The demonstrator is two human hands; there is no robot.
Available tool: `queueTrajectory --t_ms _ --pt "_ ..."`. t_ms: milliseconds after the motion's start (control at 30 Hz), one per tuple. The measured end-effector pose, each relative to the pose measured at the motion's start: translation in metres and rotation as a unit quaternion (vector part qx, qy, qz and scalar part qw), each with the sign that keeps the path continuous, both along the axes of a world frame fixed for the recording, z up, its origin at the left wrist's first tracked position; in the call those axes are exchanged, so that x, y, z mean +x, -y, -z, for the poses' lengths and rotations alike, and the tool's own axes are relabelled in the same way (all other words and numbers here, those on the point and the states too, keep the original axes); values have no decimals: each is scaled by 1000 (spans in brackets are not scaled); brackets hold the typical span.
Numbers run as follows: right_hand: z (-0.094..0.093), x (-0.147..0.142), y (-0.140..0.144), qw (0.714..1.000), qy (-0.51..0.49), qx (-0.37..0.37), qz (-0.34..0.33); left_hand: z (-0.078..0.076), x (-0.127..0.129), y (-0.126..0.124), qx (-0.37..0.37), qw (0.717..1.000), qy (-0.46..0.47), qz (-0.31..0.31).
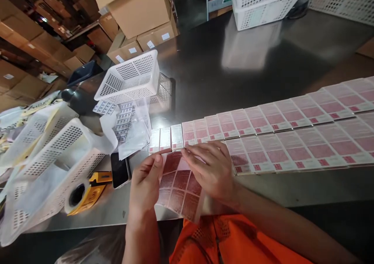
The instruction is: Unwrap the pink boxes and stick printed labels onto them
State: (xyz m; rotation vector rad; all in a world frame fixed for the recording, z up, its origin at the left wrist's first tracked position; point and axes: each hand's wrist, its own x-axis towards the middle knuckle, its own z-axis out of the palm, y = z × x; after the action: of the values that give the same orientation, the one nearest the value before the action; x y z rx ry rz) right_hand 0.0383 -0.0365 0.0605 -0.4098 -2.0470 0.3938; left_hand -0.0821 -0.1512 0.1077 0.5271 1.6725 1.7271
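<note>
My left hand point(149, 182) pinches the upper left edge of a sheet of dark red labels point(178, 186) between thumb and fingers. The sheet bends down toward the table's front edge. My right hand point(210, 168) is at the sheet's top right, its fingers close together and their tips at the sheet's edge; its palm side is hidden. Just beyond my fingertips stand a few small white boxes point(165, 138) without a red label. To their right, boxes with pinkish-red labels point(271, 119) run in two long rows; my right hand covers part of the near row.
A white perforated basket point(128, 88) stands behind printed label sheets point(124, 119). At left are a phone point(119, 170), a tape roll on a yellow dispenser point(84, 195) and a tilted white basket point(58, 178). Stacked white baskets point(263, 10) and cardboard boxes point(140, 14) are at the back.
</note>
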Motion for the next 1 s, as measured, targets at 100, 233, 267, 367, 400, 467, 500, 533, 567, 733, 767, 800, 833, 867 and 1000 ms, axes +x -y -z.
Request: queueTrajectory --t_ms 100,233,267,367,400,467,500,533,567,733,767,800,833,867,1000 --pt "0 -4 8 1000 -23 -14 -2 1 1 -1 3 1000 -8 -29" --pt "0 -6 18 997 -28 -73 2 6 -1 2 -40 995 -70 -51" --pt "1 -4 21 998 -15 -69 -6 7 -2 3 -64 992 -91 -59" --pt "9 6 32 994 10 -5 -110 8 -12 4 -157 971 -163 -81" --pt "11 12 35 985 6 18 -174 9 -19 4 -181 963 -180 -88" --pt "11 26 39 949 1 36 -312 9 -37 3 -202 956 -189 -99" --pt "9 34 38 930 4 22 -367 10 -47 3 -199 958 -179 -103" --pt "5 42 35 917 4 -9 -400 10 -58 2 -195 962 -160 -102" --pt "0 49 30 909 2 -50 -413 10 -67 1 -195 967 -134 -95" --pt "-17 66 -24 911 -27 -316 -264 10 -67 -7 -262 962 -76 22" --pt "-15 65 -35 897 -17 -377 -229 12 -57 -10 -270 958 -73 60" --pt "-13 63 -45 876 -1 -438 -201 13 -46 -12 -274 953 -68 106" --pt "-10 61 -53 853 16 -488 -183 15 -33 -15 -274 947 -61 155" --pt "-8 58 -59 832 35 -526 -172 17 -21 -19 -269 939 -59 204" --pt "0 49 -67 817 79 -553 -141 25 9 -30 -237 923 -56 298"
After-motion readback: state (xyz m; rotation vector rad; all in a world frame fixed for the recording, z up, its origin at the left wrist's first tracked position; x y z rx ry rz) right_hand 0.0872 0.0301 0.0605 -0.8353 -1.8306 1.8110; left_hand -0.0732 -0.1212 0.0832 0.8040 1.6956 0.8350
